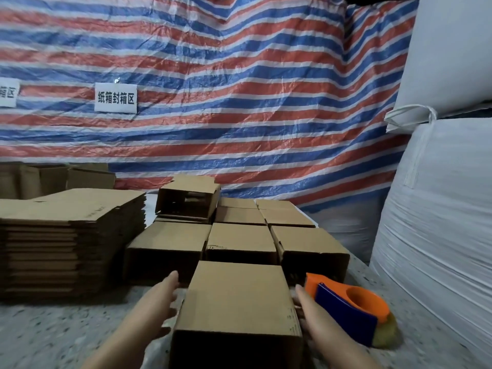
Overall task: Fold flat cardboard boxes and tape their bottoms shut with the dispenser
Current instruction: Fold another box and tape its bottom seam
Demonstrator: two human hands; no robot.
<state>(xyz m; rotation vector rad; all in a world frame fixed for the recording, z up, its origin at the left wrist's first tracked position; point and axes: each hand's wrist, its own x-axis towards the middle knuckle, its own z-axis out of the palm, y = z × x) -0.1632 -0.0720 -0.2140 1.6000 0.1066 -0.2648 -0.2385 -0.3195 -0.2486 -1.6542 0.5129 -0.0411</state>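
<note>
Between left hand (157, 304) and right hand (310, 312), both straight-fingered, pressing its sides: folded box (237, 307) on speckled floor (53, 331). Just right of right hand, tape dispenser (348, 307). Beyond, finished boxes (239, 235), flat stack (72, 235), striped tarp (213, 75).

Place: a makeshift packing area in a warehouse or storage space.
Backdrop: a red, white and blue striped tarpaulin (213, 89) hangs as the wall.
Signs: a white paper sign (116, 98) with Chinese characters is fixed to the tarpaulin.
Stock: a tall stack of flat cardboard (72, 235) beside rows of folded boxes (239, 235).
Bulk goods: large white woven sacks (439, 195) piled at the right.
Tool: an orange and blue tape dispenser (351, 307) on the speckled floor (53, 334).
</note>
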